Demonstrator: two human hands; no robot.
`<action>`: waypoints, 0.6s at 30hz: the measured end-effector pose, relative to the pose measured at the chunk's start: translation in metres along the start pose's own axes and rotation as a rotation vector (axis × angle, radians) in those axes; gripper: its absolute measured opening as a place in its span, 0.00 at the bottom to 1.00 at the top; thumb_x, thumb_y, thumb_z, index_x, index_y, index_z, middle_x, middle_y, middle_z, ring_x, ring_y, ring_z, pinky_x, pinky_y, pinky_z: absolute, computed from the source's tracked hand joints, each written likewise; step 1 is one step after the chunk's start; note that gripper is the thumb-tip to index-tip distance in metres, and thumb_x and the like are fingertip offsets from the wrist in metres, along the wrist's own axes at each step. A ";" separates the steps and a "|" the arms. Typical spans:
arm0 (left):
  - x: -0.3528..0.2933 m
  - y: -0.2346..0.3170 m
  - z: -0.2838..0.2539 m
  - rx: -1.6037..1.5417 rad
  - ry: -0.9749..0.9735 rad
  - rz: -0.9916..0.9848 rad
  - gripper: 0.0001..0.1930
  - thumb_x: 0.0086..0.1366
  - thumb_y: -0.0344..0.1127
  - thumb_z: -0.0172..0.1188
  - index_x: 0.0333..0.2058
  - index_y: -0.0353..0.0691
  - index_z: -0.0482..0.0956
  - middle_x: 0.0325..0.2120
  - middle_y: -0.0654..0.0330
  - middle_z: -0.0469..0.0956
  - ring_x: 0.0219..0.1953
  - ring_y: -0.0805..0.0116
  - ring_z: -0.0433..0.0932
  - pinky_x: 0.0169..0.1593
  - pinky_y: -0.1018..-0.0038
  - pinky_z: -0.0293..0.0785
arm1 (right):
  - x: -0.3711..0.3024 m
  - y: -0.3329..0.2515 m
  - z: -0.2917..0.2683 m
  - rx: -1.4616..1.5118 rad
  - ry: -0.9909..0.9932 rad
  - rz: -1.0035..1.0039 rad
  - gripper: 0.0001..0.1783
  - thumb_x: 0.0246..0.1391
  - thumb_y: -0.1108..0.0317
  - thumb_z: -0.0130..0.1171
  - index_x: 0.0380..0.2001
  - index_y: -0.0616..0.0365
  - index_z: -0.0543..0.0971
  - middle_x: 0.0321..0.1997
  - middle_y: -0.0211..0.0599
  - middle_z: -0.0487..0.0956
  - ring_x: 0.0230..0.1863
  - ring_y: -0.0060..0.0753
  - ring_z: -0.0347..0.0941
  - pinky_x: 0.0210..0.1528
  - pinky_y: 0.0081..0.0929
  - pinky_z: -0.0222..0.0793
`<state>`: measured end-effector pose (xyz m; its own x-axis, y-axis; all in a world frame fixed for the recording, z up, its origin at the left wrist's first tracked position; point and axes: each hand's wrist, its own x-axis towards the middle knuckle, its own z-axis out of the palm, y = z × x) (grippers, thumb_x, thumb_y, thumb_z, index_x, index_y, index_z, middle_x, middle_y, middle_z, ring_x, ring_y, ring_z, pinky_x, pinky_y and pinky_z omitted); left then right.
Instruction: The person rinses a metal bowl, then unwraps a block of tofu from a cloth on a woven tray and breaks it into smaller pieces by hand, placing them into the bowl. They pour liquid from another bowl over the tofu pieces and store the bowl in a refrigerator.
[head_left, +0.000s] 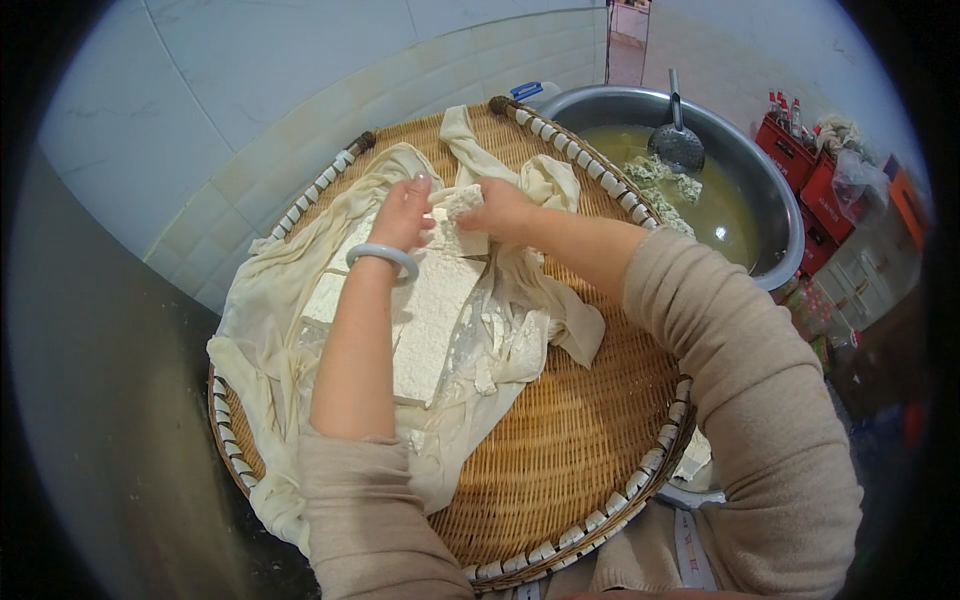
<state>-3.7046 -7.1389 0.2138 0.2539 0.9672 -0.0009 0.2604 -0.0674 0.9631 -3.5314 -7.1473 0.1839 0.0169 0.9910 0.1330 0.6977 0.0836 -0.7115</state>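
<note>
White, crumbly-surfaced tofu (442, 310), cut into slabs, lies on a cream cloth (270, 310) spread over a round woven bamboo tray (560, 430). At the tofu's far end, my right hand (503, 210) pinches a small tofu piece (462, 203) between thumb and fingers. Just left of that piece is my left hand (403, 212), with a pale bangle (383, 258) on its wrist. Its thumb and fingers are apart and curved toward the piece; I see nothing held in them. Thin broken tofu strips (520, 335) lie on the cloth to the right.
Behind the tray at right stands a large metal basin (785, 235) of yellowish liquid with white-green curds (660, 185) and a skimmer (677, 148). Red crates (785, 150) with bottles are farther right. A tiled wall (330, 110) runs behind the tray. Below its right rim, a container shows partly.
</note>
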 end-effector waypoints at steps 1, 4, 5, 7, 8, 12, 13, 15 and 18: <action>0.004 0.003 -0.002 0.017 0.020 0.007 0.31 0.60 0.61 0.46 0.49 0.39 0.64 0.35 0.58 0.71 0.30 0.71 0.72 0.28 0.75 0.70 | 0.001 0.001 -0.005 -0.011 0.018 0.005 0.30 0.35 0.60 0.67 0.43 0.64 0.73 0.39 0.46 0.78 0.42 0.39 0.74 0.45 0.30 0.67; -0.007 0.018 -0.015 0.106 0.055 0.012 0.31 0.60 0.61 0.47 0.48 0.38 0.66 0.36 0.58 0.73 0.31 0.72 0.73 0.28 0.74 0.70 | -0.002 -0.002 -0.021 -0.002 0.081 0.035 0.32 0.33 0.59 0.67 0.43 0.65 0.73 0.41 0.49 0.77 0.43 0.41 0.74 0.44 0.31 0.69; -0.007 0.023 -0.019 0.152 0.049 0.008 0.31 0.60 0.61 0.47 0.48 0.38 0.66 0.36 0.58 0.73 0.31 0.72 0.73 0.28 0.74 0.70 | -0.005 -0.006 -0.028 0.004 0.089 0.065 0.33 0.33 0.59 0.68 0.44 0.65 0.73 0.42 0.50 0.76 0.43 0.42 0.74 0.44 0.33 0.70; -0.017 0.033 -0.028 0.230 0.036 0.030 0.29 0.59 0.59 0.49 0.46 0.37 0.69 0.33 0.59 0.73 0.30 0.72 0.73 0.27 0.75 0.69 | -0.005 -0.016 -0.050 0.189 0.018 0.121 0.31 0.34 0.59 0.67 0.43 0.64 0.73 0.39 0.47 0.77 0.39 0.39 0.75 0.38 0.32 0.71; -0.022 0.038 -0.032 0.293 0.019 0.039 0.28 0.60 0.58 0.48 0.46 0.38 0.68 0.35 0.59 0.73 0.32 0.72 0.72 0.28 0.75 0.70 | -0.007 -0.021 -0.064 0.262 -0.009 0.187 0.30 0.35 0.59 0.67 0.42 0.63 0.73 0.38 0.46 0.78 0.37 0.37 0.75 0.36 0.32 0.72; -0.049 0.049 -0.047 0.500 -0.074 0.117 0.24 0.59 0.51 0.50 0.41 0.34 0.72 0.28 0.58 0.73 0.29 0.72 0.71 0.29 0.75 0.68 | -0.057 -0.013 -0.148 0.541 -0.131 -0.066 0.14 0.45 0.59 0.61 0.31 0.58 0.78 0.31 0.34 0.79 0.26 0.27 0.74 0.27 0.23 0.70; -0.065 0.050 -0.052 0.572 -0.136 0.126 0.23 0.59 0.50 0.50 0.41 0.33 0.72 0.27 0.58 0.73 0.29 0.71 0.71 0.30 0.75 0.68 | -0.078 -0.007 -0.167 0.600 -0.092 -0.041 0.17 0.45 0.58 0.61 0.35 0.59 0.77 0.33 0.35 0.79 0.28 0.26 0.76 0.31 0.24 0.73; -0.086 0.051 -0.055 0.749 -0.260 0.179 0.22 0.58 0.47 0.51 0.41 0.32 0.72 0.26 0.58 0.72 0.28 0.70 0.70 0.33 0.74 0.67 | -0.134 0.008 -0.214 0.683 -0.112 -0.028 0.20 0.48 0.63 0.59 0.43 0.61 0.71 0.36 0.36 0.77 0.36 0.25 0.77 0.41 0.25 0.75; -0.113 0.047 -0.053 0.902 -0.440 0.156 0.19 0.57 0.41 0.53 0.42 0.31 0.72 0.25 0.59 0.72 0.28 0.70 0.69 0.35 0.75 0.67 | -0.231 0.039 -0.251 0.556 -0.094 0.049 0.22 0.45 0.64 0.62 0.43 0.60 0.70 0.36 0.35 0.77 0.36 0.24 0.76 0.40 0.24 0.74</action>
<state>-3.7705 -7.2380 0.2738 0.6183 0.7680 -0.1669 0.7547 -0.5209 0.3989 -3.3285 -7.3997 0.2985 -0.0418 0.9980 0.0469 0.2152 0.0548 -0.9750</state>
